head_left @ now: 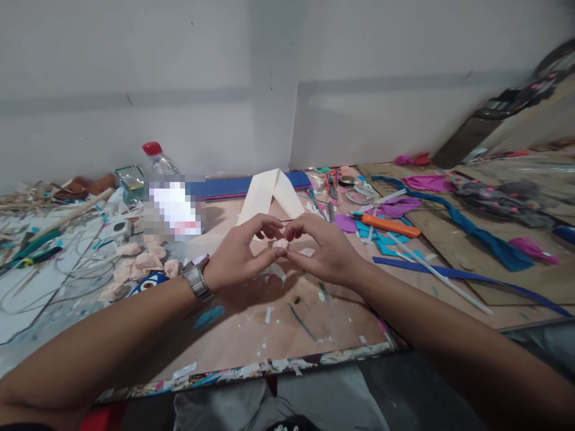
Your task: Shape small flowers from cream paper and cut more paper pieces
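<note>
Both hands meet over the middle of the table. My left hand (245,250), with a metal watch (196,278) on its wrist, pinches a small pale pinkish piece (281,244) between thumb and fingers. From the other side, my right hand (321,246) grips the same piece, its thumb close to the left thumb. The piece looks crumpled, and the fingers partly hide it. Just behind the hands stands a folded cream paper strip (265,190). Several crumpled peach pieces (142,267) lie to the left of the watch.
A red-capped bottle (159,158) stands at the back left, behind a blurred bright object. Green-handled pliers (38,248) lie far left. On the right are an orange cutter (390,225), a blue strip (431,272), a white stick (444,275) and a brown board (471,245).
</note>
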Tool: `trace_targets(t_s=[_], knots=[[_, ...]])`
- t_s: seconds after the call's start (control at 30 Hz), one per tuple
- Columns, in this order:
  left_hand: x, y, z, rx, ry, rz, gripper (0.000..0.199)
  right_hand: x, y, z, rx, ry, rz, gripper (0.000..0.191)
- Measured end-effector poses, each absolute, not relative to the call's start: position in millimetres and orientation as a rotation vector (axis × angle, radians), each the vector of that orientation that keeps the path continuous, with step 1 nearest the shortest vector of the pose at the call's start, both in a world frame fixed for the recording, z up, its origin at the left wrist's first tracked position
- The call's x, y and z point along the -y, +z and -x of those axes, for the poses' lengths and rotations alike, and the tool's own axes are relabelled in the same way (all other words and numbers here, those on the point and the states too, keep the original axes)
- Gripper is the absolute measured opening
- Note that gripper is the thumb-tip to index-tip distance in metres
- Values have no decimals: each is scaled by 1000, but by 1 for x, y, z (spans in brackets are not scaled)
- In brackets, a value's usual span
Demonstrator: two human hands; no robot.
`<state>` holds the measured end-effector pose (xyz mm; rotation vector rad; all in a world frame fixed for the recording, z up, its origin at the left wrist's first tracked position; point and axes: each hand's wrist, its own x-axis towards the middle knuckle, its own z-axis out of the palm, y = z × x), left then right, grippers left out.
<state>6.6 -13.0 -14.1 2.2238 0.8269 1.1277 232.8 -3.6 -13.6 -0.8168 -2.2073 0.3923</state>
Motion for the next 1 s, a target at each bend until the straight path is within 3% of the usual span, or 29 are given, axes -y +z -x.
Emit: trace_targets(t_s=[0.4, 0.63, 1.0], knots=[[16, -15, -8, -874, 1149, -2300, 16, 4, -14, -232, 2198, 135, 680, 13], [14, -16, -6, -788, 1078, -2354, 26, 5, -13, -234, 2162, 134, 716, 18], [11, -14, -5, -831, 1175, -2214, 16, 4, -7, -236, 2135, 166, 724, 18]])
